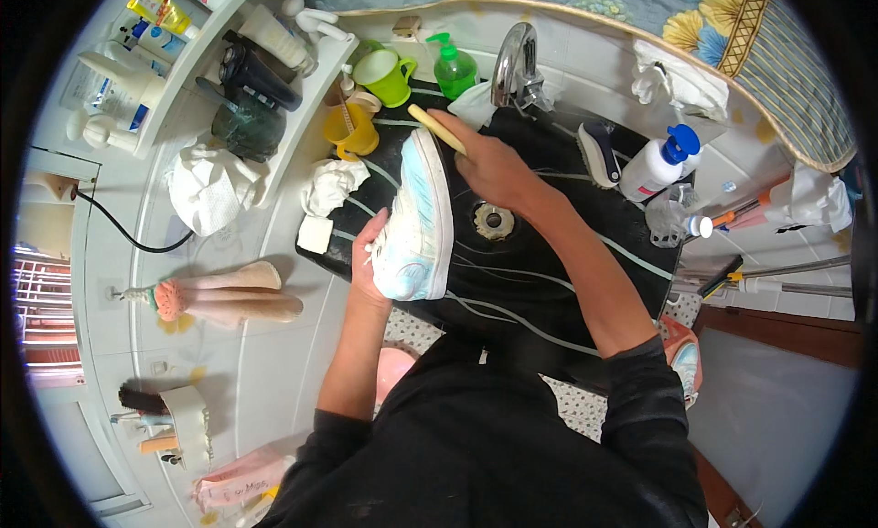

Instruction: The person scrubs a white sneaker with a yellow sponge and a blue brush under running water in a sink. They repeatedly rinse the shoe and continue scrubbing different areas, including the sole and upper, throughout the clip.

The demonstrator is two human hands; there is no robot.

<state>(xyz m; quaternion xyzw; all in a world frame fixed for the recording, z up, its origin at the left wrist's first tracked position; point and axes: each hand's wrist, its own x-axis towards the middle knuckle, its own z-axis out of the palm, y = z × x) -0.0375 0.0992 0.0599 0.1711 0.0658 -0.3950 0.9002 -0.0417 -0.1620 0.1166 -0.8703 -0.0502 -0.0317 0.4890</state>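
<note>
My left hand (369, 271) grips a white and light-blue sneaker (417, 219) around its heel end, its toe pointing away from me and its white sole edge facing right. In my right hand (497, 168) is a pale yellow brush (435, 127), held against or just above the toe; its bristles are hidden from view. Both hands are over a black sink (528, 281) marked with pale wavy lines. The round drain (494, 221) shows to the right of the shoe, and a chrome faucet (516, 65) rises at the back.
Behind the shoe stand a green soap pump bottle (455, 72), a green cup (379, 77) and a yellow cup (357, 134). A scrub brush (598, 154) and a white bottle with blue pump (651, 168) sit at right. Crumpled tissue (334, 185) and a white block (315, 234) lie at left.
</note>
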